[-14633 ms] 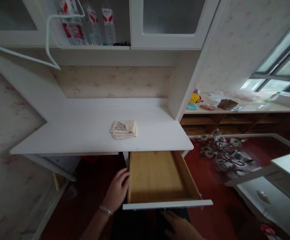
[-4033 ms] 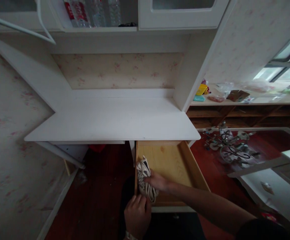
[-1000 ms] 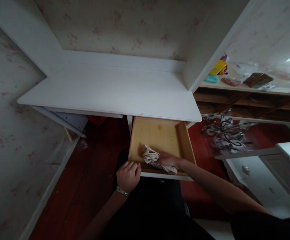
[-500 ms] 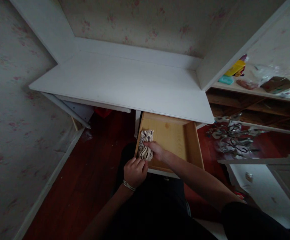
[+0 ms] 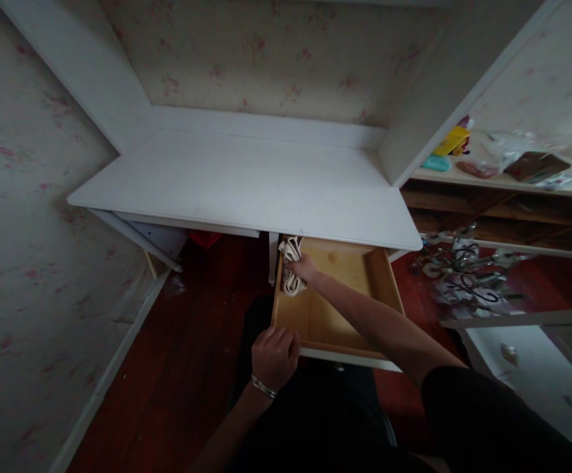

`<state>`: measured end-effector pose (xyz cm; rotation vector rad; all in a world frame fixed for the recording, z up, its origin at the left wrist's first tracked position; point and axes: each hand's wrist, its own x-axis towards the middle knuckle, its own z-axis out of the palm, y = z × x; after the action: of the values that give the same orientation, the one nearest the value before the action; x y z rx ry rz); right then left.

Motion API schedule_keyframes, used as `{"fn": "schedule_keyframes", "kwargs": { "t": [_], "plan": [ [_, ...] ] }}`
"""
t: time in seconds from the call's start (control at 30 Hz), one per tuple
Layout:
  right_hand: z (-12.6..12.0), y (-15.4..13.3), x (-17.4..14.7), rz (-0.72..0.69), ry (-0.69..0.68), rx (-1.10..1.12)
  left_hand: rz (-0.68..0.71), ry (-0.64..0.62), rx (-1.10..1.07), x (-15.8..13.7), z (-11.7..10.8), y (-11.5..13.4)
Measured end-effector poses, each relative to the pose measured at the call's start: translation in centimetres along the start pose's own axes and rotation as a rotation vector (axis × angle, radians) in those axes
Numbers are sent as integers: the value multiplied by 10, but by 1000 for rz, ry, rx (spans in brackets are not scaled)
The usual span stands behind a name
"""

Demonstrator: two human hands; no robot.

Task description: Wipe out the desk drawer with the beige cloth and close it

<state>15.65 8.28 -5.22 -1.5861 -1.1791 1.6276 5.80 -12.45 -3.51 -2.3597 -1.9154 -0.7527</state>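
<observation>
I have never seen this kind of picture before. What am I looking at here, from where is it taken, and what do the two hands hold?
No machine is here: the picture comes from a camera worn on a person's head, looking forward and down at their own bare hands. The right hand presses a crumpled beige cloth with dark markings against the far left corner of an open light wooden drawer. The left hand, with a thin bracelet on its wrist, grips the drawer's near left corner. Above the drawer is a white desk top. On the right, a wooden shelf carries small things, too blurred to name.
</observation>
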Motion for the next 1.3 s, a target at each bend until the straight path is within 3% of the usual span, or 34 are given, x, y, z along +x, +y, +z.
{"fn": "schedule_keyframes", "kwargs": {
  "t": [0.1, 0.27, 0.33, 0.47, 0.6, 0.87, 0.97, 1.17, 1.3],
  "plan": [
    [-21, 3, -18, -171, 38, -211, -1, 8, 14, 0, 2, 0],
    [-63, 16, -29, -932, -232, -1134, 22, 14, 20, 0, 4, -1],
    [-77, 21, -18, -1038, -291, -1355, 17, 4, 23, 0, 4, 0],
    [-96, 26, 9, -844, -203, -1604, -10, -7, 29, 0, 4, 2],
    [-119, 29, 16, -668, -102, -1674, -13, 1, 29, 1, 4, 2],
    [-195, 45, -27, -421, 24, -1729, 14, 9, 56, 2, 4, 2],
    [-198, 52, -55, -343, -55, -1712, 12, -1, 54, 2, 2, 3],
    [-184, 68, -123, -160, -401, -1557, -32, -69, 51, 3, -3, 6],
    [-183, 66, -144, -58, -557, -1380, -53, -105, 43, 3, -7, 8]
  ]
}}
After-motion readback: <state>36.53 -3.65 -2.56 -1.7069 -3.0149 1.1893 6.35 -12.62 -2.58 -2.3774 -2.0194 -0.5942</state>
